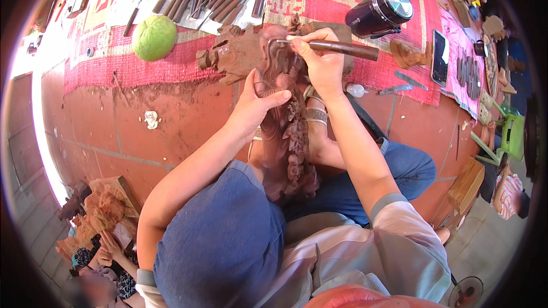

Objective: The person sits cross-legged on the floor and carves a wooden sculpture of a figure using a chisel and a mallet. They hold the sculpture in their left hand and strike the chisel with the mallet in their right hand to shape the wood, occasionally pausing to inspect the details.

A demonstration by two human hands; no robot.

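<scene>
A dark reddish-brown wooden carving [275, 137] with rounded, knobbly relief lies lengthwise between my legs, its far end against a rough wooden block [237, 51]. My left hand [254, 105] wraps round the carving's left side, thumb laid across its top. In my right hand [322, 68] is a carving chisel [351, 49] with a dark wooden handle pointing right. The chisel's thin metal tip reaches left over the carving's far, smooth part; whether it touches the wood I cannot tell. My right fingers pinch the tool near its shank.
Beyond the carving, a red patterned mat [319, 0] holds several chisels [225, 0], a green round fruit [154, 37], a dark flask [379, 12] and a phone [439, 58]. Wood carvings [103, 211] and another person's hands [111, 248] are at lower left. A green stool [511, 137] stands right.
</scene>
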